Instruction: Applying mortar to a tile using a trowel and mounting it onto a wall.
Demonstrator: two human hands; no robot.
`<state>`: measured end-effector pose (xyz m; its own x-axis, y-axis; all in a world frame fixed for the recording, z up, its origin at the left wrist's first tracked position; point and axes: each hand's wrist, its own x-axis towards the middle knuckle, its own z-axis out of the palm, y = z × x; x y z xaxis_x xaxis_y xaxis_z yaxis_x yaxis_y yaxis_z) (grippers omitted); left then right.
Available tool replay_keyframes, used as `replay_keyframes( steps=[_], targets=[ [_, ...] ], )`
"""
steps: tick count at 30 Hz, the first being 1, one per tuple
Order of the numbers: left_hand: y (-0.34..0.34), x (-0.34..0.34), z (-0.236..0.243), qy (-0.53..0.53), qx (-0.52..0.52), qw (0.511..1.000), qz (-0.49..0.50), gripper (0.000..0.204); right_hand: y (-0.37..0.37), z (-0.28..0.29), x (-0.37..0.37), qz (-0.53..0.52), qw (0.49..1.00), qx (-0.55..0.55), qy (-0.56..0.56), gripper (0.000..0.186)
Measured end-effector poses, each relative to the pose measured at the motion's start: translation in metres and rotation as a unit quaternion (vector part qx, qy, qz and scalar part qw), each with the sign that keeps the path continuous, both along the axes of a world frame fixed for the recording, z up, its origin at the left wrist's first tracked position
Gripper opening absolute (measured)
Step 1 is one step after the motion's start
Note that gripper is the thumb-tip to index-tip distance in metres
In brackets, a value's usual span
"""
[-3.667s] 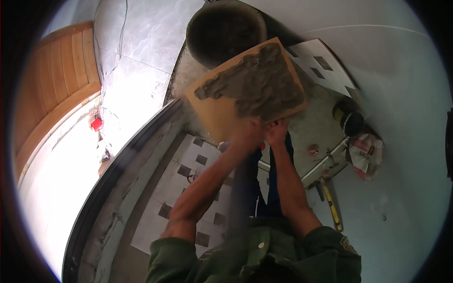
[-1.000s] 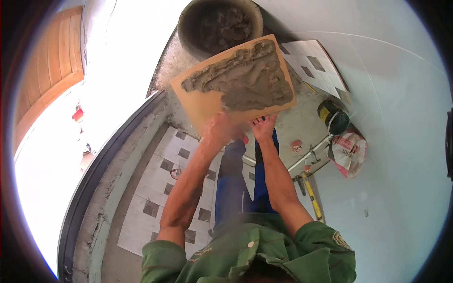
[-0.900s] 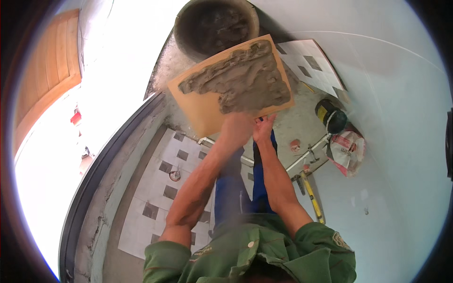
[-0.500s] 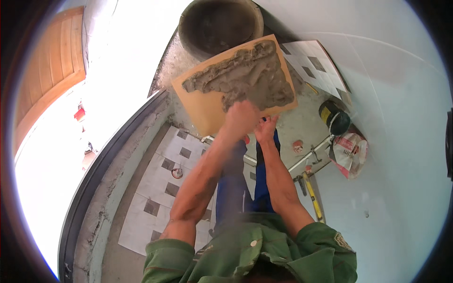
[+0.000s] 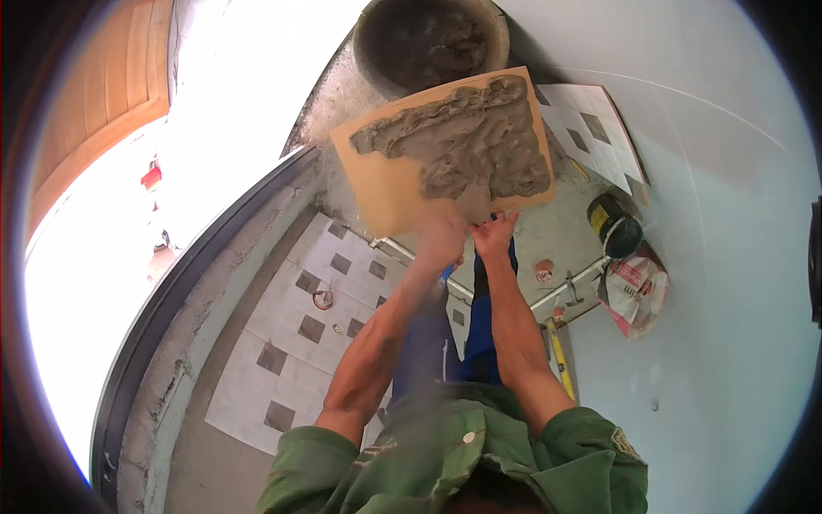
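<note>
The left hand [image 5: 441, 242] is drawing back from over the mortar [image 5: 479, 141] to the near edge of a tan panel [image 5: 384, 190].
The left hand is blurring, so its grip cannot be told; the right hand [image 5: 495, 235] is gripping the near edge. The panel is extending from the hands toward 12 o'clock; mortar is covering its far and right parts, its 8 o'clock corner is staying bare, and the coat is seemingly remaining partial. Beyond, patterned floor tiles [image 5: 301, 358] are spreading at 8, a yellow level [image 5: 558, 360] is showing at 5, a black bucket [image 5: 623, 233] is resting at 3, a patterned tile [image 5: 604, 154] is standing at 2, a tub [image 5: 363, 51] is sitting at 12, and a wooden door [image 5: 98, 111] is showing at 10.
</note>
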<state>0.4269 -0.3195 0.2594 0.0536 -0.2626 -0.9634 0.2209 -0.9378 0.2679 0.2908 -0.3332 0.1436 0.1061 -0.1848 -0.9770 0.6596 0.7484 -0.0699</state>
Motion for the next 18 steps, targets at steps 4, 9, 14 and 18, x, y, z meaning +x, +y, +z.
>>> replay_keyframes(
  steps=[4, 9, 14, 18],
  targets=[
    [0.018, 0.01, -0.001, -0.304, -0.212, 0.884, -0.284, 0.027, -0.002, -0.004, 0.0, 0.032, 0.999, -0.029, -0.016, 0.081],
    [0.049, 0.084, 0.009, -0.325, -0.085, 0.867, -0.369, 0.037, 0.002, -0.002, 0.004, 0.033, 0.999, -0.026, -0.027, 0.084],
    [0.095, 0.105, -0.023, -0.358, -0.134, 0.845, -0.375, 0.038, 0.003, -0.008, 0.009, 0.041, 0.999, -0.026, -0.017, 0.087],
    [0.006, 0.105, -0.016, -0.175, -0.114, 0.944, -0.257, 0.029, 0.002, -0.019, -0.004, 0.044, 0.997, -0.056, -0.003, 0.088]
  ],
)
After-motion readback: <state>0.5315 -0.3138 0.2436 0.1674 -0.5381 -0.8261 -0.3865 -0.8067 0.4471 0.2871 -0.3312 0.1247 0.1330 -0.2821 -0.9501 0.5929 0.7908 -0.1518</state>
